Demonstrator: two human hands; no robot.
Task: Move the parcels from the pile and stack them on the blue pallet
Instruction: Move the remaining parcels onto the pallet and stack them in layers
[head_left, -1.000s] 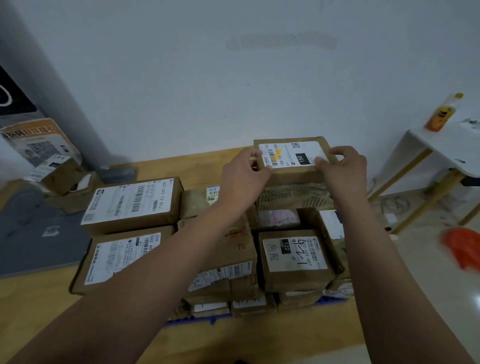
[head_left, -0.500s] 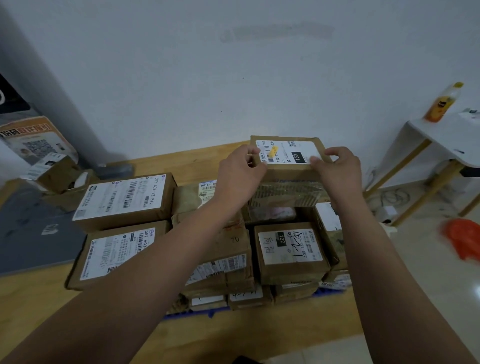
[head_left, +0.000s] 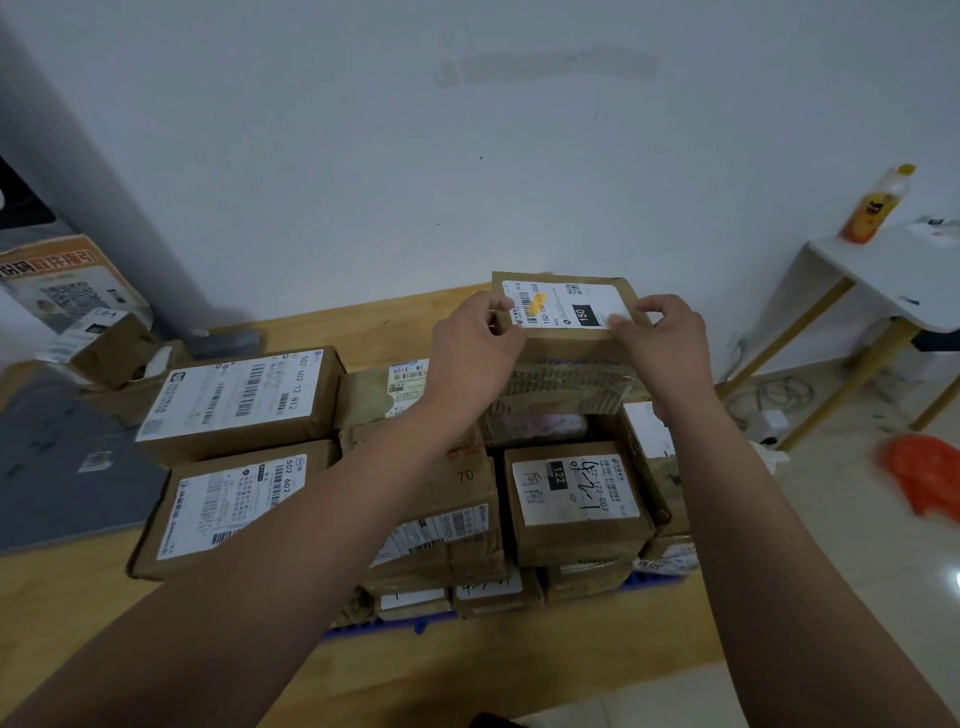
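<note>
Parcel 150 (head_left: 569, 317) is gripped at both ends by the left hand (head_left: 475, 345) and right hand (head_left: 667, 340). It has been lowered onto the stack since a second ago. Release is judged imminent.

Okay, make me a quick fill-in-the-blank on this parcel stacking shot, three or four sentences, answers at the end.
1. The parcel held by both hands carries a black tag with the number ____.
2. The orange bottle stands on a ____ side table.
3. The pallet under the stacked boxes is coloured ____.
4. The left hand and right hand grip the parcel at its two ____ corners.

Missing words: 150; white; blue; near
</note>
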